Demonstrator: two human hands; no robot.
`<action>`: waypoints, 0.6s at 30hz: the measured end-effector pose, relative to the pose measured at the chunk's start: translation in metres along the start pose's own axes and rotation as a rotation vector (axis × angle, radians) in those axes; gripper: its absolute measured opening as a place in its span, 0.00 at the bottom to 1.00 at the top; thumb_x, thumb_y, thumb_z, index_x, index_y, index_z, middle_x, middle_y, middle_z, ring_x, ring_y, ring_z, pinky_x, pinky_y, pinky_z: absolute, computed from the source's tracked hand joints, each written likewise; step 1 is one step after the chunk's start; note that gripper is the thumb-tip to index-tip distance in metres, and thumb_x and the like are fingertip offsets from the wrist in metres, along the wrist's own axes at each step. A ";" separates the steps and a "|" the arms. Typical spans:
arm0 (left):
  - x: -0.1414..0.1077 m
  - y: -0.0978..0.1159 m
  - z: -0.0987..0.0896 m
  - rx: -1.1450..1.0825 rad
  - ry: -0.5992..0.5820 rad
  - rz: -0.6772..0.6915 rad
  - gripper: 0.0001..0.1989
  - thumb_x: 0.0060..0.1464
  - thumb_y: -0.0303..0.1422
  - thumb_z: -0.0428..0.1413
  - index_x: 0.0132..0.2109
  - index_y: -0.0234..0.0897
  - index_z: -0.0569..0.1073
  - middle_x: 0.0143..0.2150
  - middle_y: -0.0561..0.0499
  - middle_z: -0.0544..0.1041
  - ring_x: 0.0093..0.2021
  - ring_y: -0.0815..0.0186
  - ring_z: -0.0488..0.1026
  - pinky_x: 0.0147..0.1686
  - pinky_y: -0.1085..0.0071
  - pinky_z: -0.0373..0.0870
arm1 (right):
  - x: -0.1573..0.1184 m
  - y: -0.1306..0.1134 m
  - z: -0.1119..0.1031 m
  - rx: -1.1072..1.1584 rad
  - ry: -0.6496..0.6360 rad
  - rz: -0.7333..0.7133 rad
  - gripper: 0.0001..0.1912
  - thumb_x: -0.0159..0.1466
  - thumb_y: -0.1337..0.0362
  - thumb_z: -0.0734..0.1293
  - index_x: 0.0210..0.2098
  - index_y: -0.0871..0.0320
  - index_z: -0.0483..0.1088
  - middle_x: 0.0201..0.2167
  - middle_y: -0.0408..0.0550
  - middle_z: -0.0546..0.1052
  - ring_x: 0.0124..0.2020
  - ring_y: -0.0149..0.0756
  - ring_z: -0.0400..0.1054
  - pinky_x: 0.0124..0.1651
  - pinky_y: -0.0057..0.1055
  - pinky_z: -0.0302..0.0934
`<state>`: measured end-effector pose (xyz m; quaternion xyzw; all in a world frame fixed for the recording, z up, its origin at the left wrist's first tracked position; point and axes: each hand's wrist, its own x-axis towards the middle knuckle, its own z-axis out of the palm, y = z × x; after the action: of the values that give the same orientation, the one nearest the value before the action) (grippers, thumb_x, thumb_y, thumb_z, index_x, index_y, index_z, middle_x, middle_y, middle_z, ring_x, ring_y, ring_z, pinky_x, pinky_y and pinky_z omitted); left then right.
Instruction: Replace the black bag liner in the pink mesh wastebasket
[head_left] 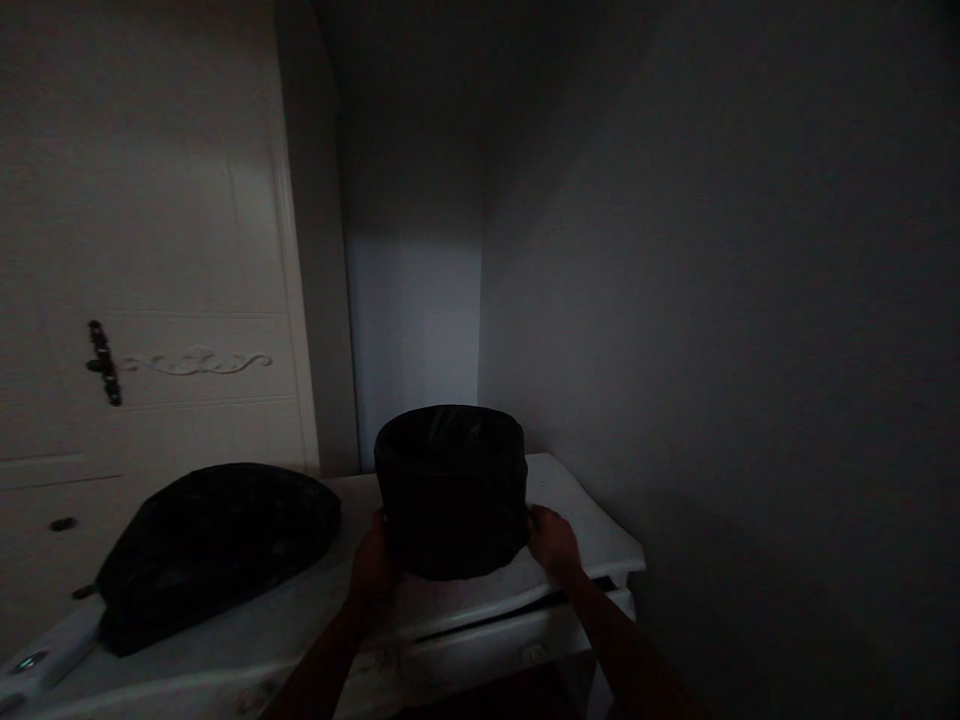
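Left grip (373, 565) and right grip (553, 540) hold black container (454, 510)

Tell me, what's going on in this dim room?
A person holds a dark, round container between the left hand and right hand, one at each side. It is at a pale dresser; whether it rests on the top is hard to tell. A dark, bulging bundle lies on the left.

A white dresser (255, 620) spans the frame from the lower left to right of the lower middle, a dark slit showing beneath its top toward the right. A black bag (225, 545) lies slumped on the top at the lower left. At the lower middle a black bin (454, 505) stands upright, either on or just above the top; the dimness hides which.
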<state>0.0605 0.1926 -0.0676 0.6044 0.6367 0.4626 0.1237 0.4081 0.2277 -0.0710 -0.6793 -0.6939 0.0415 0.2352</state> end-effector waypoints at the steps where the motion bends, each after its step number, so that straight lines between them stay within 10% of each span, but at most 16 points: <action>1: 0.000 0.000 0.000 0.007 -0.004 0.000 0.19 0.56 0.29 0.56 0.55 0.38 0.69 0.45 0.40 0.84 0.45 0.52 0.83 0.40 0.63 0.75 | 0.000 0.000 0.000 -0.001 -0.004 -0.002 0.19 0.75 0.60 0.57 0.54 0.56 0.78 0.54 0.55 0.82 0.54 0.41 0.77 0.55 0.30 0.64; 18: 0.002 -0.007 0.002 0.037 0.005 0.036 0.18 0.55 0.28 0.56 0.54 0.37 0.70 0.43 0.40 0.84 0.42 0.53 0.83 0.39 0.63 0.76 | -0.001 -0.002 -0.002 0.005 0.011 -0.017 0.20 0.75 0.61 0.57 0.56 0.58 0.76 0.53 0.57 0.82 0.55 0.42 0.77 0.58 0.31 0.63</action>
<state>0.0568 0.1968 -0.0730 0.6168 0.6345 0.4544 0.1022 0.4068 0.2259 -0.0692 -0.6728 -0.6984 0.0374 0.2412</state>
